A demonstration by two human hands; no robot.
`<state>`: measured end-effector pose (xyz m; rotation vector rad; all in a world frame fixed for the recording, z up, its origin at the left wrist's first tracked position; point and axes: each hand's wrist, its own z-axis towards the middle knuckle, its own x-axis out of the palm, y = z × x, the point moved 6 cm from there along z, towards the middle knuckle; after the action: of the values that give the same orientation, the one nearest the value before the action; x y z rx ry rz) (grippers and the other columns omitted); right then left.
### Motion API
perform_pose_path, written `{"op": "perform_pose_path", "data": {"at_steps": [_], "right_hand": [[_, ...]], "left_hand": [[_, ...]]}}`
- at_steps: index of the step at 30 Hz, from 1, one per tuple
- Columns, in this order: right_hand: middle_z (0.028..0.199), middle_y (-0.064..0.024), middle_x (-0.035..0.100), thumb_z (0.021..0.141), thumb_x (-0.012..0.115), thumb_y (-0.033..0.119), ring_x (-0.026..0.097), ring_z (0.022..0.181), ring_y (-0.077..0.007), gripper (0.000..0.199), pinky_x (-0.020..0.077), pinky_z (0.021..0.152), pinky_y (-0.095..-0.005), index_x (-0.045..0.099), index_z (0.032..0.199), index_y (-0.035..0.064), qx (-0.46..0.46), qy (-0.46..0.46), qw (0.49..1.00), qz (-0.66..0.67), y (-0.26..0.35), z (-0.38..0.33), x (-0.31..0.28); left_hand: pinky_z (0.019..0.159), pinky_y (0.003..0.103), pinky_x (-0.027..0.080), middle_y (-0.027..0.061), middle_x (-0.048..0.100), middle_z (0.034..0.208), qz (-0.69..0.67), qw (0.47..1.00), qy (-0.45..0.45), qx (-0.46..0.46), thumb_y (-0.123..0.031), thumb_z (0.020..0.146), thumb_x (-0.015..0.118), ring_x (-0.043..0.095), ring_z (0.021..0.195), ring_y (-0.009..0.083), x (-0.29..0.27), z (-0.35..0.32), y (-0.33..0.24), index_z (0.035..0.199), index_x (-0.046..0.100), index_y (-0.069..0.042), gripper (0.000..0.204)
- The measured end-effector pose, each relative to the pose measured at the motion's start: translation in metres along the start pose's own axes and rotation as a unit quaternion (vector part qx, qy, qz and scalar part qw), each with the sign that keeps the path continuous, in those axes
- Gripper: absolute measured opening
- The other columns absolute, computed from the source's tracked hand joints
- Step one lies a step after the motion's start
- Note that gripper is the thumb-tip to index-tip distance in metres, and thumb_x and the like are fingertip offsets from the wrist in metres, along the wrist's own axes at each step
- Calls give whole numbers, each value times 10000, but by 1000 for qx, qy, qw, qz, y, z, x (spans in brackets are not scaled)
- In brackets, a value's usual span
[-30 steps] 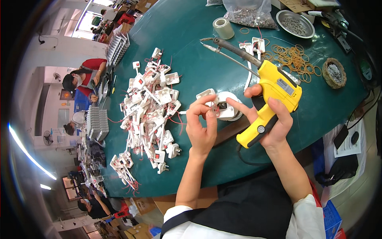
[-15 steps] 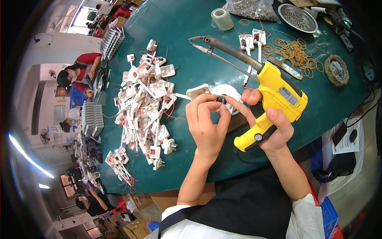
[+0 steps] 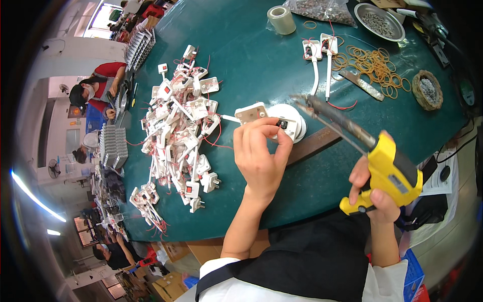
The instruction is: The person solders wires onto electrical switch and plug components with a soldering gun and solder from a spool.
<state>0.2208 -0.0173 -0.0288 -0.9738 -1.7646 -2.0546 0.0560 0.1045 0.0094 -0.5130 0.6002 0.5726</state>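
Observation:
My left hand (image 3: 262, 157) pinches a small black rocker switch (image 3: 282, 124) seated in a white plastic housing (image 3: 289, 132). Under this lies a white round spool-like piece (image 3: 301, 126) on the table. An open white casing (image 3: 252, 111) with a white cable sits just beyond my fingers. In my right hand (image 3: 380, 201) is a yellow soldering gun (image 3: 397, 173), held by its handle. Its long metal barrel and thin feed tube point up and left, with the tips a little past the spool-like piece, apparently above the table.
A pile of white switch-and-plug cords (image 3: 183, 126) covers the left of the green table (image 3: 241, 65). A dark flat bar (image 3: 316, 146) lies beside the spool-like piece. Farther right are rubber bands (image 3: 372, 65), a metal bowl (image 3: 378, 22) and a small basket (image 3: 426, 89). A co-worker (image 3: 100, 90) sits at far left.
My right hand has drawn the soldering gun down and to the right, away from my left hand. Its forefinger no longer reaches to the switch. My left hand stays nearly in place.

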Motion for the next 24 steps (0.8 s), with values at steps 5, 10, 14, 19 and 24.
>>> {"op": "perform_pose_path", "data": {"at_steps": [5, 10, 14, 19, 24], "right_hand": [[836, -153, 607, 769, 662, 149, 588, 628, -157, 853, 512, 518, -242, 161, 1437, -26, 51, -23, 998, -5, -6, -23, -9], [831, -141, 614, 764, 635, 99, 581, 643, -131, 816, 502, 531, -229, 186, 1432, -38, 76, -5, 996, -44, -6, -26, -3], [784, -115, 632, 735, 627, 92, 554, 580, -102, 778, 470, 525, -212, 258, 1399, -78, 92, -1, 990, -104, -2, -21, 0], [776, -120, 627, 748, 646, 106, 527, 542, -90, 784, 435, 511, -205, 251, 1404, -65, 91, -4, 986, -142, 1, -21, -3], [785, -141, 617, 776, 662, 121, 518, 536, -94, 796, 427, 506, -199, 220, 1421, -30, 79, 1, 985, -154, 5, -19, 6]], "left_hand": [[663, 330, 447, 45, 628, 842, -3, 1000, 5, -3, 31, 689, 662, 537, 734, 231, 2, 3, 0, 794, 529, -51, 189], [670, 330, 448, 43, 628, 843, -31, 999, -3, -29, 29, 688, 666, 540, 740, 229, 2, 0, 3, 789, 534, -53, 185], [664, 329, 454, 42, 629, 849, -32, 999, -6, -32, 30, 685, 667, 543, 745, 227, 2, -2, 3, 790, 544, -56, 183], [638, 323, 463, 39, 626, 848, -47, 998, -26, -43, 32, 681, 668, 549, 754, 221, 1, -2, 6, 792, 546, -59, 189], [636, 328, 471, 38, 620, 844, -44, 997, -36, -54, 36, 654, 669, 557, 766, 230, -1, -4, 8, 778, 541, -60, 202]]}}
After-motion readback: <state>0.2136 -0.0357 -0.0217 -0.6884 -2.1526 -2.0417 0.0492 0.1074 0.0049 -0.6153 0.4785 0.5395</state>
